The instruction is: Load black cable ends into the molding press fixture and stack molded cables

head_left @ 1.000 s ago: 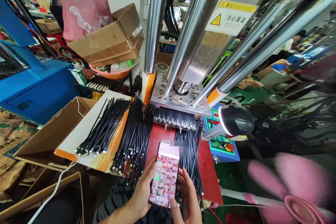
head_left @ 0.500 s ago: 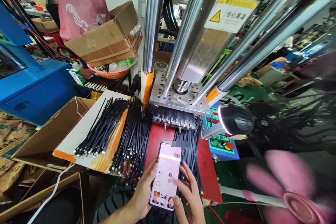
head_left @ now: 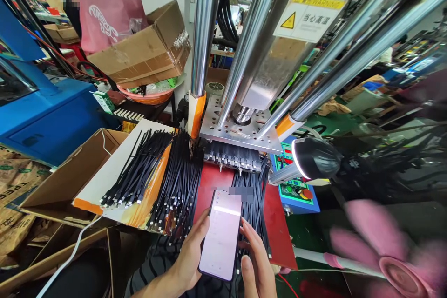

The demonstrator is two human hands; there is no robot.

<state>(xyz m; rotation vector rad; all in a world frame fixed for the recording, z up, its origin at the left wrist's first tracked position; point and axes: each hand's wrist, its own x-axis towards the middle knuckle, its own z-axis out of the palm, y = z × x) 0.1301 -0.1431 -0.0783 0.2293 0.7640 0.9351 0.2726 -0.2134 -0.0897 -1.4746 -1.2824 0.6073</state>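
Observation:
A smartphone (head_left: 220,237) with a lit, mostly blank pale screen is held upright in front of me. My left hand (head_left: 190,256) wraps around its left side, thumb along the edge. Beside the phone's right edge is my right hand (head_left: 256,260), its fingertips at or very near the edge and its thumb standing apart; whether they touch cannot be made out. Beyond the phone, black flat cables (head_left: 256,200) hang from a row of metal connectors under the press plate (head_left: 240,135). They lie over a red work surface (head_left: 279,233).
Left of me, bundles of black cables (head_left: 178,181) rest on a white board (head_left: 104,181) over an open carton (head_left: 52,191). A control box (head_left: 296,195) and a lamp (head_left: 314,158) stand right. A pink fan (head_left: 398,272) spins, blurred, at lower right.
The phone screen has gone from showing pictures and icons to a nearly blank page. My right hand's fingers have drawn back from over the screen to its right edge.

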